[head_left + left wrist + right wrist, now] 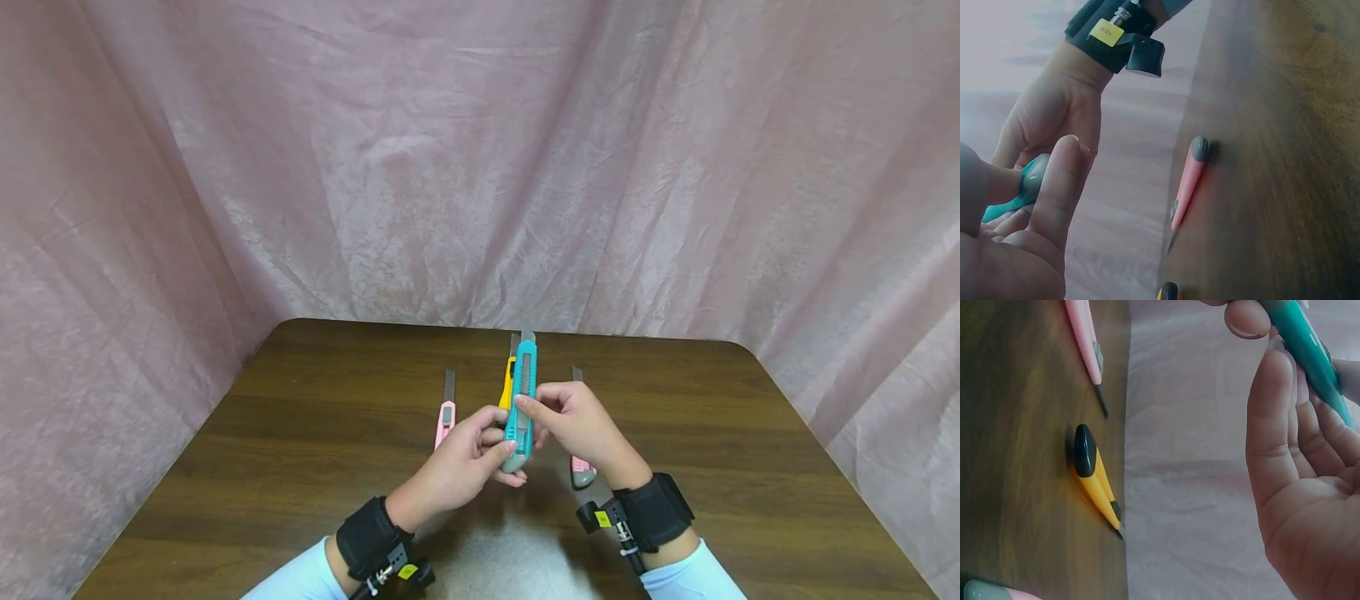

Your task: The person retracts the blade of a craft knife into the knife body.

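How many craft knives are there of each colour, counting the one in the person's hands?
Teal knife: 1
Yellow knife: 1
Pink knives: 2
Total: 4

Yellow cutter, two pink cutters, table, drape

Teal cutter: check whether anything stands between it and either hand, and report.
Nothing visible does: the left hand already pinches the teal cutter near its lower end, the right hand its side. The yellow cutter lies beyond, on the table.
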The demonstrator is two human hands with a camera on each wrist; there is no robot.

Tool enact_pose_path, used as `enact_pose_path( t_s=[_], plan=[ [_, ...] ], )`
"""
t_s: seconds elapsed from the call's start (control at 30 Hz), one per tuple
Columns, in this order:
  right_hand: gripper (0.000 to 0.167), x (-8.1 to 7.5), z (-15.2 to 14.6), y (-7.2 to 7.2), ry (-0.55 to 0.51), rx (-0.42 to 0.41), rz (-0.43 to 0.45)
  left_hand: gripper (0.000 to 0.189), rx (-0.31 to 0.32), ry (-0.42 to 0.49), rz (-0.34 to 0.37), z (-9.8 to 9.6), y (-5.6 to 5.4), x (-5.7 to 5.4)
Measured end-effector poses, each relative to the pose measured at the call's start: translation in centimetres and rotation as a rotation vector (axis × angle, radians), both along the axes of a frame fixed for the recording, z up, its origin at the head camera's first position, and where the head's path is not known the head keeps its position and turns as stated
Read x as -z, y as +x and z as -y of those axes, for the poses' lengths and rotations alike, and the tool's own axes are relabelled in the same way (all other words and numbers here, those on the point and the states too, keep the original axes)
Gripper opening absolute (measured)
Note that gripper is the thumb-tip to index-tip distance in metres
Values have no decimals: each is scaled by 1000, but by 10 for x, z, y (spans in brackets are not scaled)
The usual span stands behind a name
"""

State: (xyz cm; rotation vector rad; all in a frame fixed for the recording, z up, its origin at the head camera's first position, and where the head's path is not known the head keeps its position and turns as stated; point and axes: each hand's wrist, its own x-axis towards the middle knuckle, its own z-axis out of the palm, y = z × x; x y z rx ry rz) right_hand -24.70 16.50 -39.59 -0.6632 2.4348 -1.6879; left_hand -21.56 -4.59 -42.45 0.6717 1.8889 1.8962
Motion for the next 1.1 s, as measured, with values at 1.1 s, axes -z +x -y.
enact_pose_path(
  t_s=[1.1],
  plan=[
    [26,4,3,4,-49,-22,-78,25,-20,86,-56,0,1,2]
  ],
)
